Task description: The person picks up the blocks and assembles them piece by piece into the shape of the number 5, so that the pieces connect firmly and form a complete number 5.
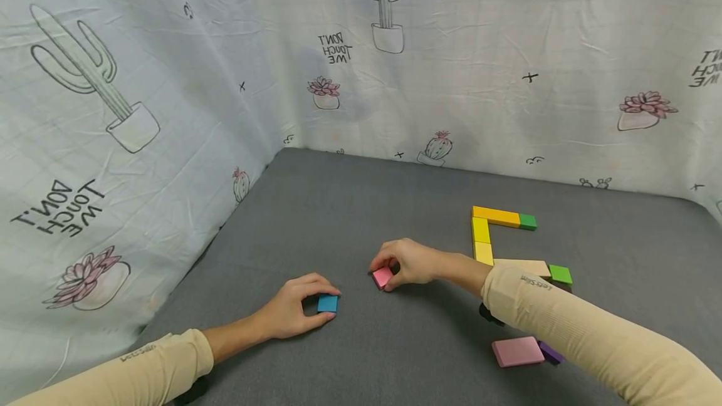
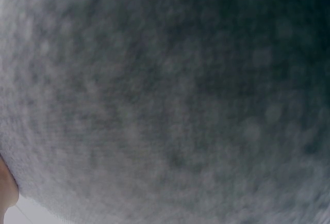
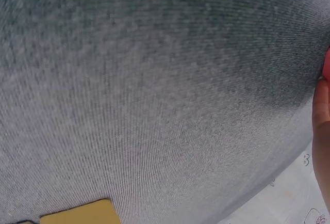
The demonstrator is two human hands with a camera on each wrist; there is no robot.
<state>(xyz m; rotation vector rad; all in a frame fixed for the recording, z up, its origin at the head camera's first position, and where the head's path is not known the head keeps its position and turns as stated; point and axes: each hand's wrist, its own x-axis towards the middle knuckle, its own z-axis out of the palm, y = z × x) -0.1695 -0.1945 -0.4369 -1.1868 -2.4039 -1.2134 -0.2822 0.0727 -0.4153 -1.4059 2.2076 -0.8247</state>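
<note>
My left hand (image 1: 296, 307) pinches a small blue block (image 1: 328, 303) between thumb and fingers at the grey table's surface. To its right and slightly farther away, my right hand (image 1: 410, 262) holds a small pink block (image 1: 382, 277) between thumb and fingertips. The two blocks are a short distance apart. A sliver of the pink block (image 3: 327, 66) shows at the right edge of the right wrist view, beside a finger (image 3: 320, 105). The left wrist view is mostly blurred grey cloth, with a bit of skin at its left edge.
Right of my right hand, a bracket-like row includes an orange block (image 1: 496, 217), a yellow block (image 1: 480, 230), a beige block (image 1: 521, 267) and green blocks (image 1: 560, 274). Nearer lie a larger pink block (image 1: 517, 352) and a purple block (image 1: 549, 352), partly behind my right sleeve. A cactus-print curtain (image 1: 451, 80) encloses the table.
</note>
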